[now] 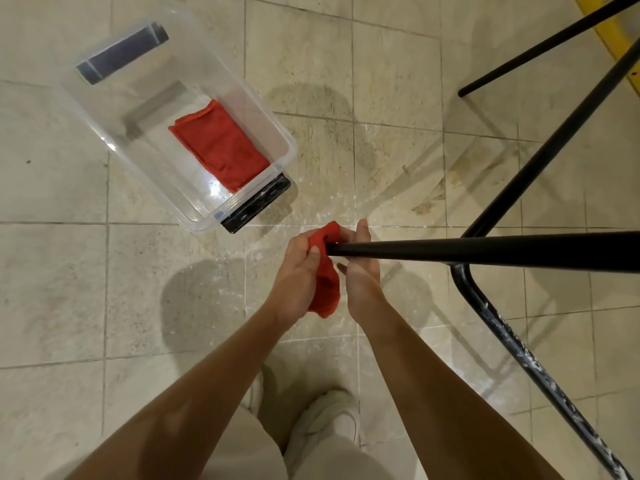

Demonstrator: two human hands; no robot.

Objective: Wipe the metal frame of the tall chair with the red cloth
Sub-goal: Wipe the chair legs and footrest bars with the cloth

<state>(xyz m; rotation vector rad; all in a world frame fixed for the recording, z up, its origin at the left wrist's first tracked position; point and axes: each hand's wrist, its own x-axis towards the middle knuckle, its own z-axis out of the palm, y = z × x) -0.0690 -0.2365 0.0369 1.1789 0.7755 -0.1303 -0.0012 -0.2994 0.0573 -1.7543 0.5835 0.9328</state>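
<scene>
The tall chair's black metal frame lies tipped, one leg pointing left toward me, other legs running up right. A lower bar is speckled with white residue. My left hand is shut on a red cloth, bunched around the tip of that leg. My right hand grips the same leg just behind the tip, touching the cloth.
A clear plastic bin with black latches stands on the tiled floor at upper left, holding a second folded red cloth. A yellow strip runs along the top right corner. My shoes are at bottom centre.
</scene>
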